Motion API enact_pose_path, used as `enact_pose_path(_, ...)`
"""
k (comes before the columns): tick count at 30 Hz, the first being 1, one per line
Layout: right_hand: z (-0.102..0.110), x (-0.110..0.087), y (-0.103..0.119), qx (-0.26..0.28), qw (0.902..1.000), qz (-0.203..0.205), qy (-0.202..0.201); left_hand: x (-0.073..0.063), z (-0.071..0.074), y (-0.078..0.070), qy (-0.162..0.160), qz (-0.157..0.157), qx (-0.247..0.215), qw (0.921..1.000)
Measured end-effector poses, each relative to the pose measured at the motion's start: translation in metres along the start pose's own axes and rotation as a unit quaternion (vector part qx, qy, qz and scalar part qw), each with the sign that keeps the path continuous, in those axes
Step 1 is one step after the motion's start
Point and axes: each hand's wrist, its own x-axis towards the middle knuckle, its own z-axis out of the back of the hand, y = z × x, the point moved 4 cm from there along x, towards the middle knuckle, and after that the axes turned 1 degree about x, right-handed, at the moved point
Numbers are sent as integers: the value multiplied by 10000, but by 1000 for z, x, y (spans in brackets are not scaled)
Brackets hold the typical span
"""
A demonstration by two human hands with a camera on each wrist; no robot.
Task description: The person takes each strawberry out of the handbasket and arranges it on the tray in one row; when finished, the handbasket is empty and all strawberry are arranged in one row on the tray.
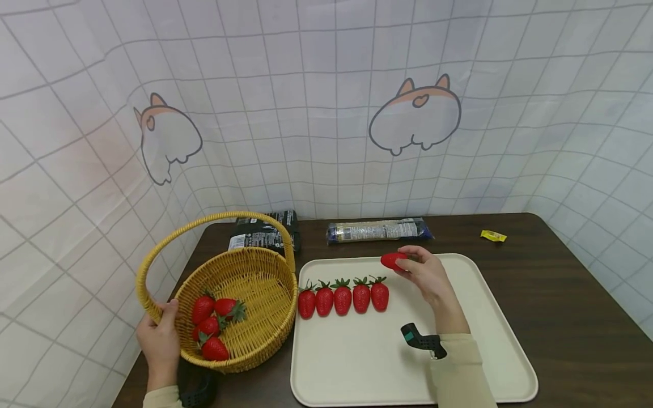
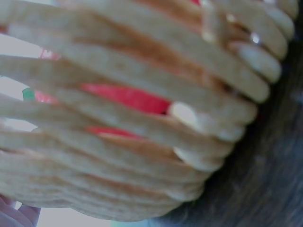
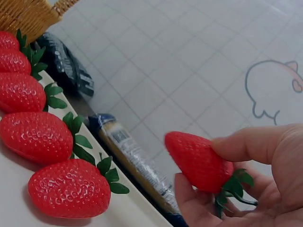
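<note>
Dark table (image 1: pixel 566 309) beneath basket (image 1: pixel 267 348), tray (image 1: pixel 357 362), black package (image 1: pixel 261 240), long packet (image 1: pixel 380 231), yellow wrapper (image 1: pixel 493 236)

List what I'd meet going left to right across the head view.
Left hand, four strawberries in the wicker basket, row of five strawberries on the tray, right hand holding a strawberry, small yellow packet.

No words, brands or numbers legible. Black packet (image 1: pixel 259 238): rows of white print, pale barcode-like patch (image 1: pixel 237 242) at left end, all too small to read. Long packet (image 1: pixel 380 231): white label with fine lines of print, blurred in right wrist view too. Small yellow wrapper (image 1: pixel 493 236): dark marks, unreadable.
</note>
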Motion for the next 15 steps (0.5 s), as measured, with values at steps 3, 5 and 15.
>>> enact_pose_path(3,2,-1,2,50,9999,53,-116,0,-1,0,-1,41,10,10000)
enact_pose_path(5,2,0,2,16,9999,86,-138,-1,0,1,-19,84,-4,10000)
enact_pose_path(15,28,0,-3,-419,9983,84,-396,-1,0,2,-11,-188,-84,9998)
